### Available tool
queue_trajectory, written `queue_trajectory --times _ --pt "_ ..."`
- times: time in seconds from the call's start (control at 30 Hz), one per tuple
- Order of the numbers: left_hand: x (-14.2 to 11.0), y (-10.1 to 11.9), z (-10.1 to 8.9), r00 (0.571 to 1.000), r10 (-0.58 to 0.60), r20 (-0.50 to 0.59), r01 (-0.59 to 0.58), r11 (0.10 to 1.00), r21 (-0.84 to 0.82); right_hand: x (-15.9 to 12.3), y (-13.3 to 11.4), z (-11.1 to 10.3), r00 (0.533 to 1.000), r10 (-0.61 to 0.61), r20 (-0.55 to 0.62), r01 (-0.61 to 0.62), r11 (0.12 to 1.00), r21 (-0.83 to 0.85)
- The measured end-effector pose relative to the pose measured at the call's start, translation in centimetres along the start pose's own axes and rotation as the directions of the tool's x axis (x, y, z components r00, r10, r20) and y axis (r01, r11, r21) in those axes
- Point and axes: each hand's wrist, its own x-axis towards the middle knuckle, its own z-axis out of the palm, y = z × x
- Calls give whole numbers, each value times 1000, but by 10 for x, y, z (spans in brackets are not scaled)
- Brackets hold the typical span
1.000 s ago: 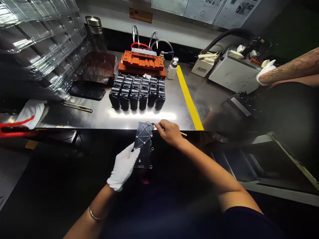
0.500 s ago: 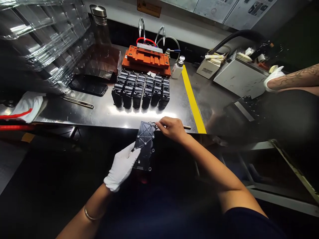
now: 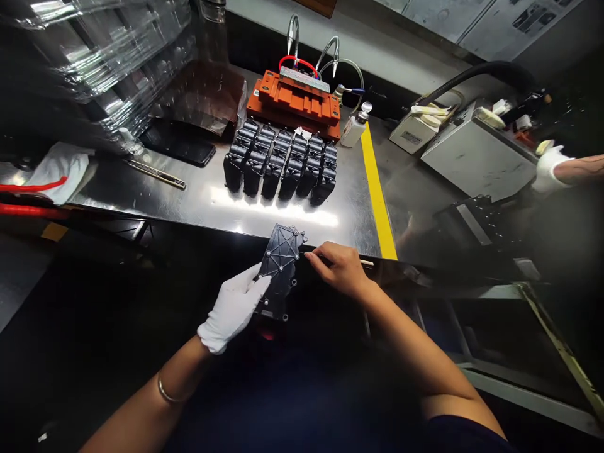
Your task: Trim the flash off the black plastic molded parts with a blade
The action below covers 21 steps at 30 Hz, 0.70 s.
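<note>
My left hand [image 3: 234,308], in a white glove, is closed around the lower left edge of a black plastic housing [image 3: 282,251]. Crossed ribs and small round bosses mark the face turned up to me, and the part is held tilted in front of the bench edge. Bare and pinched, my right hand [image 3: 340,267] grips a thin rod-like tool [image 3: 367,263]; its back end sticks out behind the hand. The tool's front end is near the housing's right edge, too small to tell whether it touches. Similar black parts [image 3: 281,162] stand in rows on the bench.
Behind the rows sits an orange fixture [image 3: 299,100] with hoses, beside a white bottle [image 3: 355,126]. Tweezers [image 3: 156,173], a phone [image 3: 179,143] and wrapped stacked trays [image 3: 108,69] are at left. Yellow tape [image 3: 379,192] crosses the bench. Another person's gloved hand [image 3: 550,168] is at far right.
My right hand has moved slightly down and right, off the housing's upper right corner to lower along its edge. The whole view has shifted a little. My left hand keeps its hold.
</note>
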Motion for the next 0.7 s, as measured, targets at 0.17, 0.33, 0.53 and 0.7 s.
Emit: queue_trajectory --times 0.17,0.33,0.53,0.7 --pt "-2 2 1 1000 7 -23 -6 1000 30 0 -2 0 998 -47 -31 43 991 -126" --pt "-2 2 1 1000 14 -11 -14 1000 21 3 -2 0 996 -77 -35 72 989 -132" --pt "1 2 0 1000 20 -18 -19 999 34 6 -5 -4 995 -72 73 83 985 -150" --pt "3 2 -2 999 31 -12 -30 998 60 12 -1 -10 988 -47 146 72 982 -175"
